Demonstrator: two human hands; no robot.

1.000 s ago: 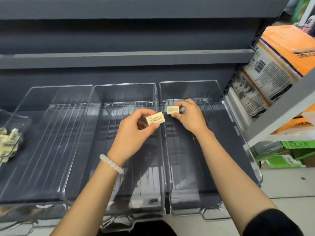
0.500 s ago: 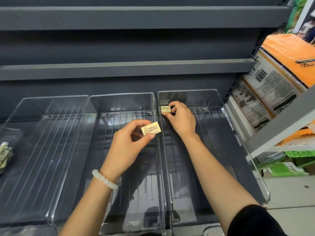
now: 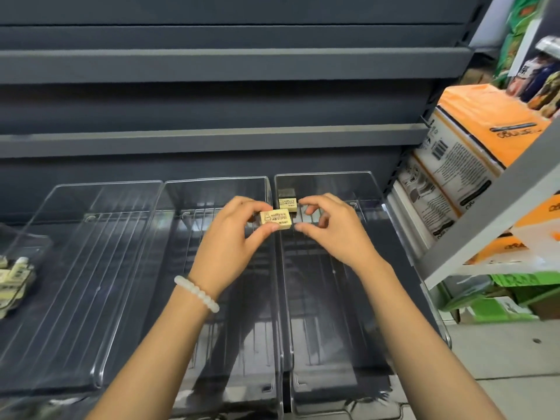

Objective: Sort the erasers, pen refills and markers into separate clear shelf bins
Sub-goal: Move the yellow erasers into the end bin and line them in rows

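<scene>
Three clear bins sit side by side on the dark shelf: left bin (image 3: 75, 268), middle bin (image 3: 188, 344), right bin (image 3: 342, 344). My left hand (image 3: 230, 247) pinches a cream eraser (image 3: 276, 219) between thumb and fingers, over the wall between the middle and right bins. A second cream eraser (image 3: 287, 204) lies at the back left corner of the right bin. My right hand (image 3: 336, 228) hovers just right of both erasers, fingers curved and apart, holding nothing.
A pile of cream packaged items (image 3: 13, 280) lies in a clear container at the far left. Orange-and-white boxes (image 3: 472, 153) fill the slanted shelf on the right. A grey shelf board (image 3: 212, 137) runs just above the bins.
My right hand let go of its eraser, which now lies in the back corner of the right bin. My left hand moved its eraser right, toward the right hand.
</scene>
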